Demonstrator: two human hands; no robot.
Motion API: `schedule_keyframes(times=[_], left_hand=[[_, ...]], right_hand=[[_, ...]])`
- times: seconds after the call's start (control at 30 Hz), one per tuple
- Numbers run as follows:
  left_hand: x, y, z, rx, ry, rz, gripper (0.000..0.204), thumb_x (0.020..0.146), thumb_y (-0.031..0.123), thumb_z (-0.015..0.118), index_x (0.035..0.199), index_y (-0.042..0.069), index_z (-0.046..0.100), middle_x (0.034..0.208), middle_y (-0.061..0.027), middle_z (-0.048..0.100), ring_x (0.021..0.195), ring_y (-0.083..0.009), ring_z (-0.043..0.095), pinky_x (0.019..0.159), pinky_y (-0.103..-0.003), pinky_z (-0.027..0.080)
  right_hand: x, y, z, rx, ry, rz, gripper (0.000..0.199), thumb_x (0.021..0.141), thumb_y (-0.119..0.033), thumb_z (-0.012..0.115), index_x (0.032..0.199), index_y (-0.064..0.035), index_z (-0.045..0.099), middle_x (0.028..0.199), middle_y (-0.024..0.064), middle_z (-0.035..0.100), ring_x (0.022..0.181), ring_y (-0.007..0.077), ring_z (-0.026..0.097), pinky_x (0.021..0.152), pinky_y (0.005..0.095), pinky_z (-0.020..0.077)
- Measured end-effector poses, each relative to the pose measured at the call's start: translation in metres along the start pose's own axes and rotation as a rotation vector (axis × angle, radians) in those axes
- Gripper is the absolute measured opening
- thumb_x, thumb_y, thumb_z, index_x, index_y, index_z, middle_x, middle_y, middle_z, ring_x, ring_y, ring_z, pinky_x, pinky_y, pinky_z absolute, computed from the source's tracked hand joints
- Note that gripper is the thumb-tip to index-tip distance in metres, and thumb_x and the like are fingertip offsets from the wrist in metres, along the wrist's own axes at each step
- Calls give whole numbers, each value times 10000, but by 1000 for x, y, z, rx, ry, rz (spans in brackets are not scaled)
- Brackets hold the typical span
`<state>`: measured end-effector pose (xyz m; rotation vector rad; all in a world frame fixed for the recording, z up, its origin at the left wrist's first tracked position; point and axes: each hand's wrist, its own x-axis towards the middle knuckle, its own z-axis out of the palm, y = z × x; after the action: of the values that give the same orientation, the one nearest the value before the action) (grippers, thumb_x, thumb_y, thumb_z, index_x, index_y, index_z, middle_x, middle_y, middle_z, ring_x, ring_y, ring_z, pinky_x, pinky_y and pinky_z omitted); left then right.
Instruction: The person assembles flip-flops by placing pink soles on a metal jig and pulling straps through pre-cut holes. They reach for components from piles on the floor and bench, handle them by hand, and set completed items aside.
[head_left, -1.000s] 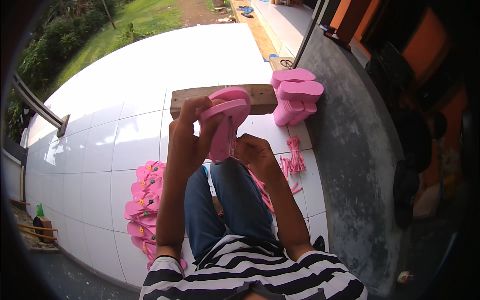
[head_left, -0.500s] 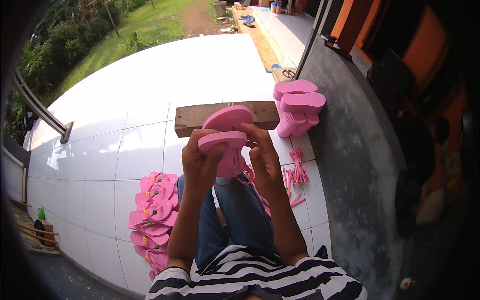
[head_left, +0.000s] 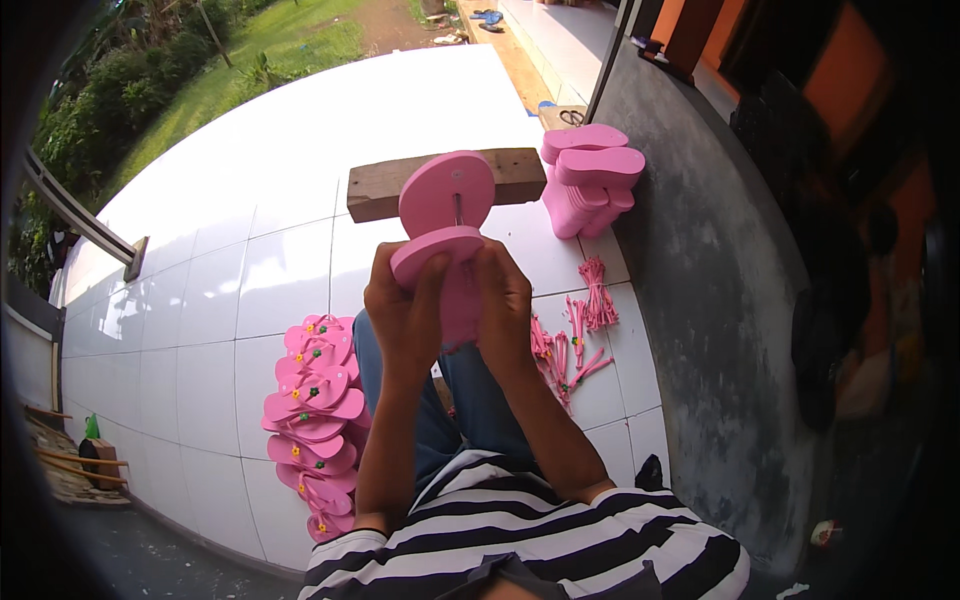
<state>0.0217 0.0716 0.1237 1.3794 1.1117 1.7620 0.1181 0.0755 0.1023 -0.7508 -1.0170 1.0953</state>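
Observation:
My left hand (head_left: 405, 310) and my right hand (head_left: 503, 300) together hold a pink flip-flop sole (head_left: 440, 252) up in front of me. A second pink sole (head_left: 447, 192) stands just behind it, joined to it by a thin metal rod. Both hands grip the near sole by its edges, thumbs on top. Below my hands are my knees in blue jeans.
A wooden block (head_left: 390, 185) lies on the white tiled floor (head_left: 200, 280) ahead. A stack of bare pink soles (head_left: 590, 175) stands by the grey wall (head_left: 700, 250). Finished pink flip-flops (head_left: 315, 400) are piled at my left. Loose pink straps (head_left: 585, 320) lie at my right.
The two soles have shifted to the centre, and both hands have closed around the near sole from its two sides.

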Motion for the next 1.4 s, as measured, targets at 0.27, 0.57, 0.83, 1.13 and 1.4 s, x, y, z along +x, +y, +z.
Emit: schedule_keyframes(times=[0.27, 0.57, 0.83, 1.13, 1.4], left_hand=[[-99, 11, -32, -124, -21, -102, 222, 913, 162, 722, 991, -5, 599, 893, -91, 663, 802, -112, 601, 684, -247, 491], [-70, 3, -49, -33, -63, -431, 239, 908, 146, 729, 1053, -2, 610, 935, -48, 667, 844, -68, 605, 728, -224, 500], [-67, -35, -52, -111, -137, -572, 296, 892, 172, 748, 1097, 4, 616, 968, -57, 681, 873, -94, 643, 773, -249, 516], [-91, -113, -25, -152, -128, -555, 272, 1012, 225, 564, 1175, 7, 550, 1030, -108, 672, 939, -145, 651, 796, -272, 520], [-110, -159, -44, -196, -63, -543, 171, 1024, 172, 511, 1103, 28, 560, 895, -76, 631, 729, -95, 566, 628, -231, 471]], right_hand=[[-124, -30, -34, -69, -7, 130, 392, 955, -222, 673, 1269, -21, 551, 976, 96, 589, 884, 182, 585, 774, 315, 497], [-77, -24, -52, -734, -392, -40, 400, 889, -40, 686, 1278, -2, 600, 1043, 156, 655, 906, 255, 677, 773, 318, 550], [-88, 3, -97, -362, -273, 494, 324, 978, -215, 597, 1230, -14, 633, 1049, 116, 703, 896, 172, 673, 830, 312, 512], [-152, 51, -215, -356, 133, 530, 292, 947, -222, 678, 1110, 18, 645, 935, 31, 669, 849, 87, 609, 791, 251, 488], [-249, 173, -391, -108, 1271, 468, 360, 958, -364, 618, 1174, -76, 593, 1091, 68, 632, 972, 204, 626, 815, 325, 518]])
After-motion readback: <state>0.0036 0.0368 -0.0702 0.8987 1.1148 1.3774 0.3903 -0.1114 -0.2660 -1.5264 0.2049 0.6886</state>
